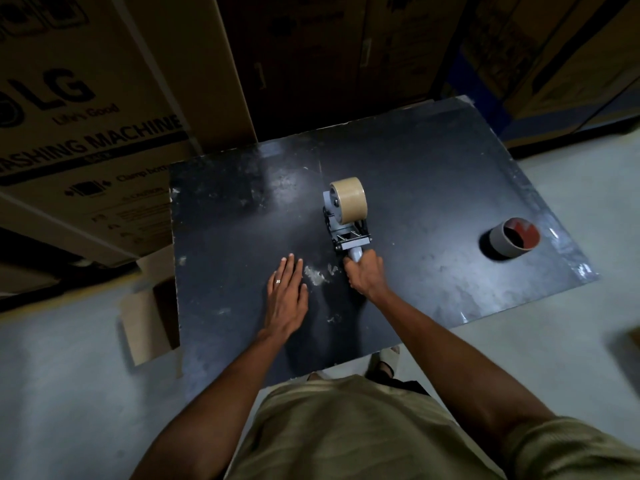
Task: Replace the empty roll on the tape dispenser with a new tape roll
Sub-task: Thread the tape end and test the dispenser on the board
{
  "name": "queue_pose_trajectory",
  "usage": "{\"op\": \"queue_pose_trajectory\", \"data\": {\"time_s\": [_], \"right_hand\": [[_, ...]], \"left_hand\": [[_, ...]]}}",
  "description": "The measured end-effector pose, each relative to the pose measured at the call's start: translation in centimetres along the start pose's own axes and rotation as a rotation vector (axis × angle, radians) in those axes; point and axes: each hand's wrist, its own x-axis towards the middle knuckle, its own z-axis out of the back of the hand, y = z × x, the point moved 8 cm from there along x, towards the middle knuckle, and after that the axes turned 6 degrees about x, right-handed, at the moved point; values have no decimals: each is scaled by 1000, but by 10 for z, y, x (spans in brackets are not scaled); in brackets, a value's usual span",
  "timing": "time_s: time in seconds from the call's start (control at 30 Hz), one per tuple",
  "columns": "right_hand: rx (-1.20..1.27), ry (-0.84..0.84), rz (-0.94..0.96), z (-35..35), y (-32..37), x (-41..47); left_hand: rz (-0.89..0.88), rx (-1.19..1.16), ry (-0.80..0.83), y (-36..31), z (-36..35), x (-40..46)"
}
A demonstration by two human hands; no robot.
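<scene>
A grey hand-held tape dispenser (341,230) stands near the middle of the black table (242,209), with a full brown tape roll (350,199) mounted on its wheel. My right hand (365,273) is closed around the dispenser's handle at its near end. My left hand (287,294), a ring on one finger, lies flat and open on the table to the left of the dispenser, touching nothing else. An empty cardboard core (512,239), grey outside and reddish inside, stands upright at the table's right side, well apart from both hands.
Large cardboard boxes (86,133) printed with washing machine labels stand against the table's left and far sides. A folded piece of cardboard (149,323) leans at the table's left edge. Grey floor surrounds the near side and right.
</scene>
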Motion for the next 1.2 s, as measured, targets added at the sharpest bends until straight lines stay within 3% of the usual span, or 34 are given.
{"op": "queue_pose_trajectory", "data": {"time_s": [0.07, 0.47, 0.8, 1.0, 1.2], "right_hand": [[-7, 11, 2, 19, 25, -34], [63, 73, -10, 31, -7, -71], [409, 57, -4, 57, 43, -90], [496, 95, -22, 70, 63, -89], [582, 129, -43, 83, 72, -86]], "left_hand": [[-8, -21, -18, -1, 3, 4], [18, -141, -2, -12, -6, 35], [421, -973, 117, -29, 11, 82], [237, -1033, 234, -71, 36, 104], [250, -985, 153, -71, 38, 115]]}}
